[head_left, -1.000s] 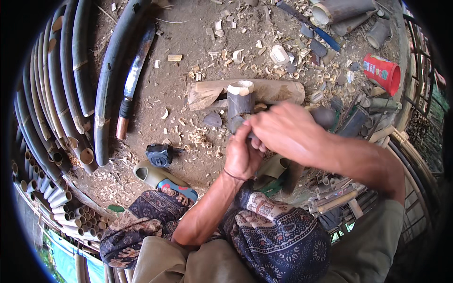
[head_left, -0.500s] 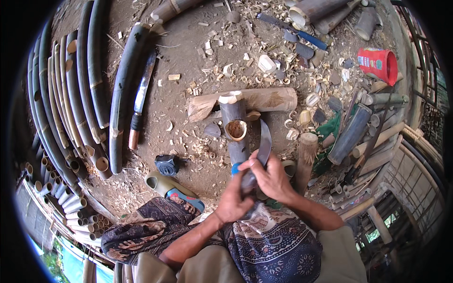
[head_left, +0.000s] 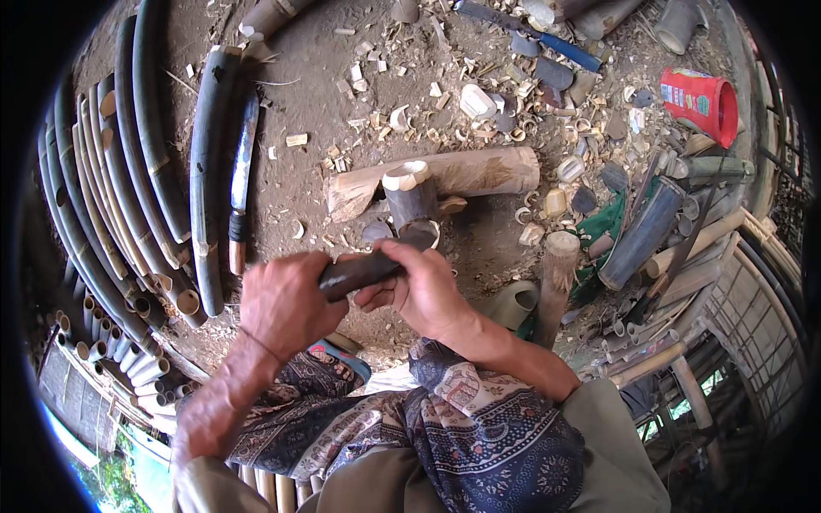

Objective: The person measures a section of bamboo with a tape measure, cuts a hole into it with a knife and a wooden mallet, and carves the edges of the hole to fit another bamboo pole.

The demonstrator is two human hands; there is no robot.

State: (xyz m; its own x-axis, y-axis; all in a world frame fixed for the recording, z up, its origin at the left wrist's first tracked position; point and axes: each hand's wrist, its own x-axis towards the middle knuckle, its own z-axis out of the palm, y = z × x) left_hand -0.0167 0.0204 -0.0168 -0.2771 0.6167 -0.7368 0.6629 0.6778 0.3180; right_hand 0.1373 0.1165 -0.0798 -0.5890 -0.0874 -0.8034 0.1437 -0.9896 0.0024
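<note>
Left hand [head_left: 289, 301]: grip clenched round dark tool [head_left: 366, 272]. Right hand [head_left: 434, 292]: grip on tool's far end, thumb on top. Bamboo piece [head_left: 412, 205] just beyond, beside split log [head_left: 487, 173]; rim already cut pale; remaining work cannot be told.

I take the piece [head_left: 363, 274] between the left hand [head_left: 286, 299] and the right hand [head_left: 428, 291] as my clock's centre, and the log [head_left: 492, 175] lies at 1 o'clock with a bamboo tube [head_left: 410, 201] on or against it. Farther out I have a tool [head_left: 569, 51] at 1 o'clock, a tub [head_left: 697, 101] at 2 and a stump [head_left: 558, 286] at 3. On my 10 o'clock, a knife [head_left: 242, 175] lies just right of a bamboo pole [head_left: 209, 171], with more poles [head_left: 154, 137] beyond.
</note>
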